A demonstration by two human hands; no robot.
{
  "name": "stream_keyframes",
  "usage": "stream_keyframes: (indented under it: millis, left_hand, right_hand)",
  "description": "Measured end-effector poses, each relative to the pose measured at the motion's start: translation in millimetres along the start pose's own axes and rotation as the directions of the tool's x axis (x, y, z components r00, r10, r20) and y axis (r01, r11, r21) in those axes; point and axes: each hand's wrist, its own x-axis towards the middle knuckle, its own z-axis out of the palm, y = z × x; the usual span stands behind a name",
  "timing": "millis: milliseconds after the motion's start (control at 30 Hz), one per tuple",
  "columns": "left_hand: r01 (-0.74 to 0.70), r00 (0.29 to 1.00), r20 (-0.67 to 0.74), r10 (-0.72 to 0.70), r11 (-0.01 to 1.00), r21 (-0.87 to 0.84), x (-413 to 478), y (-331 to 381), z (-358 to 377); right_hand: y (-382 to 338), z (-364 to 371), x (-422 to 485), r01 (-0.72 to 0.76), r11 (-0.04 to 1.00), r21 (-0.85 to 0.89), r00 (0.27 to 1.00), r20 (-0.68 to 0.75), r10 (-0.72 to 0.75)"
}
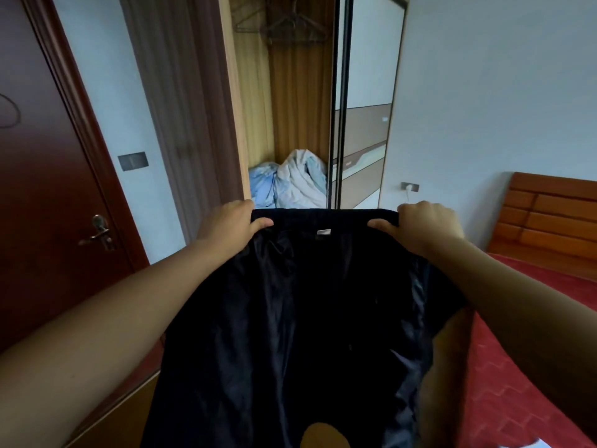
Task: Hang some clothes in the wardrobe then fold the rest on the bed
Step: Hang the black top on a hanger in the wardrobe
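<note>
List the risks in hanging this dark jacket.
1. The left hand and right hand both grip the dark jacket by its top edge, so neither is free for the hangers high in the wardrobe; freeing one may let it sag or slip.
2. Its hem could drag on the bundled bedding low in the wardrobe.

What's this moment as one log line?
left hand: grips dark garment | right hand: grips same | wardrobe: open, hangers bare
</note>
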Motion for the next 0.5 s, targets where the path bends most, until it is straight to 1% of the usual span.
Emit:
stream_keyframes:
  millis: [133, 200, 300, 400, 500]
  left_hand:
    - [0.028, 0.998, -0.047, -0.029, 0.999, -0.023, 69.9, -0.6, 32.1]
    - [0.062, 0.996, -0.057, -0.066, 0.996, -0.071, 106.6, 2.3, 51.7]
    - [0.132, 0.99, -0.031, -0.139, 0.978, -0.164, 161.0, 5.7, 82.5]
    - [0.183, 0.977, -0.062, -0.202, 0.954, -0.236, 208.6, 5.6, 117.6]
    - [0.228, 0.967, -0.052, -0.251, 0.934, -0.276, 249.2, 7.3, 142.6]
  right_hand:
    - [7.9, 39.1, 78.4, -0.007, 1.0, 0.002, 0.996, -0.092, 0.008]
    - [13.6, 58.2, 120.0, -0.01, 0.998, 0.055, 0.994, -0.105, 0.016]
    - [22.5, 84.5, 183.1, 0.01, 0.99, 0.138, 0.995, -0.101, 0.004]
    - [29.6, 107.6, 240.2, 0.023, 0.984, 0.176, 0.998, -0.066, -0.012]
    - [34.7, 129.2, 287.7, 0.027, 0.972, 0.232, 0.999, -0.039, -0.018]
